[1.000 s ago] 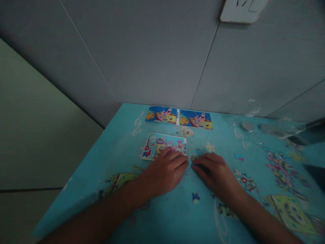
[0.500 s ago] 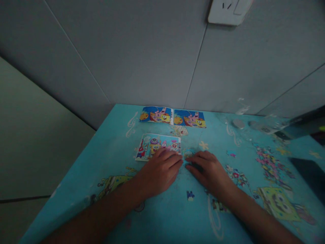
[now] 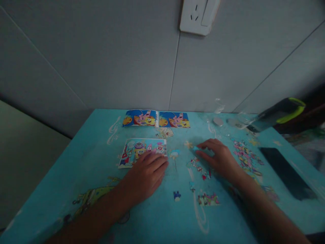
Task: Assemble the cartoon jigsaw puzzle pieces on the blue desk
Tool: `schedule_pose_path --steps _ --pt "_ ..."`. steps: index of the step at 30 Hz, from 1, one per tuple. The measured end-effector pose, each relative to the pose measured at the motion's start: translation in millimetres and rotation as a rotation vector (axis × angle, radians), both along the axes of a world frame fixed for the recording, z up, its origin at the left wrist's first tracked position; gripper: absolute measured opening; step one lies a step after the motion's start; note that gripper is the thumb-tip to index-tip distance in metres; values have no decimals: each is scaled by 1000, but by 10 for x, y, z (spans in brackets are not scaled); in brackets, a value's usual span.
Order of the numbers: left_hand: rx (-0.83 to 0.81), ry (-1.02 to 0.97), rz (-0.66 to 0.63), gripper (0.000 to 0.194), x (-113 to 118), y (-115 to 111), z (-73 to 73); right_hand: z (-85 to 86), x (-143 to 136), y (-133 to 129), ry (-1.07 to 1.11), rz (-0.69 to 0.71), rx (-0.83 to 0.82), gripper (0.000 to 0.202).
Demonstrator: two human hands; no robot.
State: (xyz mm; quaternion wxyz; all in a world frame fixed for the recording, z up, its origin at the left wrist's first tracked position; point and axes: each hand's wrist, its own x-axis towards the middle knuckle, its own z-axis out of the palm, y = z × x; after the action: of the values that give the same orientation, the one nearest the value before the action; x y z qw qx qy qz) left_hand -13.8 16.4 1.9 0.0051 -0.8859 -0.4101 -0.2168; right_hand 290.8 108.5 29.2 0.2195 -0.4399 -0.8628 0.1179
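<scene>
My left hand [image 3: 148, 173] lies over the lower right edge of a cartoon picture sheet [image 3: 130, 152], its fingers extended and empty as far as they show. My right hand [image 3: 218, 156] pinches a small light-blue puzzle piece [image 3: 196, 148] beside a yellow printed star. Below that hand are loose pieces [image 3: 200, 168], a joined strip of pieces [image 3: 208, 199] and a single light-blue piece [image 3: 192, 186]. Nearer the front sits a dark blue and white piece [image 3: 177, 196]. Right of the sheet, a light-blue patch [image 3: 174, 153] shows on the table.
Two blue picture cards [image 3: 157, 118] stand near the wall. To the right are a pile of puzzle pieces [image 3: 245, 156], a dark flat slab [image 3: 286, 173], a round silver lid [image 3: 217, 122] and a dark bottle with a yellow-green rim [image 3: 276, 113].
My right hand has moved away from my left hand, toward the right, uncovering the light-blue patch. My left hand stays by the sheet. The camera view has turned right.
</scene>
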Motion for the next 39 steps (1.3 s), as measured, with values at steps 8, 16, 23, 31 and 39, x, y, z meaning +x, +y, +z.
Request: schedule_pose_path --steps 8,16,23,31,39 --pt "-7 8 -2 34 -29 1 -42 -153 177 88 -16 18 -30 19" --pt "3 -1 -13 34 -42 15 -51 8 404 144 -4 -77 53 23" --pt "16 0 -27 36 -61 17 -72 10 913 329 66 -290 141 27" --pt "4 81 -42 42 -161 33 -120 -44 931 202 120 -271 108 20" --pt "-32 85 -69 45 -222 61 -142 60 892 141 183 -271 139 16"
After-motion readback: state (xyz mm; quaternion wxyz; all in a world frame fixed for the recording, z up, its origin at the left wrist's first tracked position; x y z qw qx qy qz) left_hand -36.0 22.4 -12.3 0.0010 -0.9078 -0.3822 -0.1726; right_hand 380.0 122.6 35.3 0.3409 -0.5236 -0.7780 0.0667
